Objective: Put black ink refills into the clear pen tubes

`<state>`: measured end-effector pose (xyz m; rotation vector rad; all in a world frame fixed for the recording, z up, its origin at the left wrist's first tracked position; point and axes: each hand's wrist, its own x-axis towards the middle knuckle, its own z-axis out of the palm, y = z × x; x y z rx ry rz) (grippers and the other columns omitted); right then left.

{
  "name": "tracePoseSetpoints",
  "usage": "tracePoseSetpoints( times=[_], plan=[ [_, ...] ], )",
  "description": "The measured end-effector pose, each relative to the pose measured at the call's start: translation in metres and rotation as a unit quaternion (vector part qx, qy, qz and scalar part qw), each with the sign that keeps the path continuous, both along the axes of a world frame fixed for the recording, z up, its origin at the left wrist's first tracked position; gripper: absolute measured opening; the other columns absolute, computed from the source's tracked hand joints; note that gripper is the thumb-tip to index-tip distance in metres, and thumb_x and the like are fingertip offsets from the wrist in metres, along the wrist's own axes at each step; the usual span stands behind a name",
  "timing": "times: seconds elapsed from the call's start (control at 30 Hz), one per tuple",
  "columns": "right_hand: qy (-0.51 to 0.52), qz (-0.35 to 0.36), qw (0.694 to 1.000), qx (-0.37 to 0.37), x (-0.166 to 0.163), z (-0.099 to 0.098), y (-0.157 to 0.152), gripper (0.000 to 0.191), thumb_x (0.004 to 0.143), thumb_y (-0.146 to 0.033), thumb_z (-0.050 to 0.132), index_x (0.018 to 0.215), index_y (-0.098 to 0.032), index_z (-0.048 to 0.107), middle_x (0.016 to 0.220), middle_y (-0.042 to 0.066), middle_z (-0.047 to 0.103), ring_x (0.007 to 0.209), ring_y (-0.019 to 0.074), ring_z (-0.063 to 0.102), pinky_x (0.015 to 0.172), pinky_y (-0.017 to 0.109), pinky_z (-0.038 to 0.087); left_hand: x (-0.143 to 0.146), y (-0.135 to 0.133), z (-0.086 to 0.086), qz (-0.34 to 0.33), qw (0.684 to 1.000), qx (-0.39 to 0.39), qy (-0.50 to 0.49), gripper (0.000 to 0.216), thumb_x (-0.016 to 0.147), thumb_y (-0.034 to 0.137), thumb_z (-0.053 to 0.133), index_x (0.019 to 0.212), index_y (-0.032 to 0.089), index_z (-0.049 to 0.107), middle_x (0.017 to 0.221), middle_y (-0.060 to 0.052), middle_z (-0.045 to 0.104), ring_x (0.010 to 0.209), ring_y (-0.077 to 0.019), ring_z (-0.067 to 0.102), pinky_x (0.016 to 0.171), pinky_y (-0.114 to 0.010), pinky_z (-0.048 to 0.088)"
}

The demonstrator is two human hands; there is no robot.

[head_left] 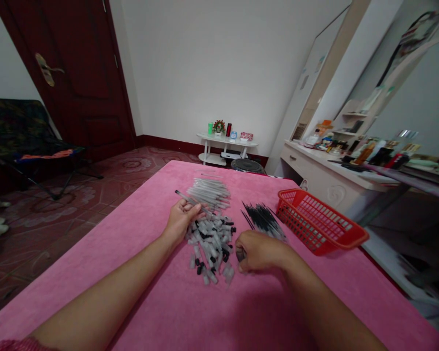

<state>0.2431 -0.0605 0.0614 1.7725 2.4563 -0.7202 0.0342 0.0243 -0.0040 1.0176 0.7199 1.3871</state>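
My left hand [179, 222] is closed around a clear pen barrel [185, 197] whose black end points up and to the left. Just beyond it lies a stack of clear pen barrels [209, 191]. Between my hands is a loose heap of clear pen caps and small black pieces [210, 239]. My right hand [261, 251] has its fingers curled at the right side of this heap; what they hold, if anything, is hidden. Behind that hand a bundle of dark pen refills [263, 218] lies on the pink cloth, partly covered by it.
A red plastic basket [320, 224] stands at the right edge of the pink-covered table [146, 297]. Farther right is a dresser [325, 170] crowded with bottles. A low white stand [223, 139] is by the wall, and a folding chair [25, 131] sits at left.
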Motion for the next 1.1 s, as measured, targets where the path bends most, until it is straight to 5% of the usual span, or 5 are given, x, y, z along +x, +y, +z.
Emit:
tracePoseSetpoints(
  times=[0.2,0.4,1.1],
  plan=[
    [0.117,-0.069,0.978,0.156,-0.004,-0.009,0.016,0.005,0.065,-0.020,0.060,0.067,-0.017,0.062,0.059,-0.002,0.058,0.053,0.0098,0.049,0.047,0.020,0.026,0.004,-0.003,0.002,-0.013,0.999,-0.012,-0.027,0.035,0.065,0.029,0.077,0.087,0.013,0.054,0.088,-0.007,0.070,0.081,-0.0187,0.069,0.071,-0.027,0.057],
    [0.238,-0.093,0.945,0.206,-0.013,-0.024,0.023,0.012,0.070,-0.020,0.060,0.081,-0.017,0.064,0.065,-0.001,0.061,0.059,0.0120,0.054,0.054,0.021,0.034,0.012,-0.011,0.010,-0.028,0.997,-0.040,-0.057,0.034,0.065,0.027,0.077,0.087,0.013,0.056,0.088,-0.006,0.070,0.084,-0.0187,0.068,0.074,-0.026,0.056],
    [0.249,-0.117,0.910,0.310,-0.020,-0.015,0.018,0.010,0.072,-0.021,0.062,0.081,-0.017,0.066,0.076,0.003,0.066,0.064,0.0137,0.055,0.062,0.024,0.039,0.022,-0.026,0.015,-0.069,0.996,-0.044,-0.017,0.038,0.061,0.034,0.079,0.083,0.012,0.058,0.081,-0.006,0.069,0.072,-0.0172,0.067,0.068,-0.029,0.056]
  ],
)
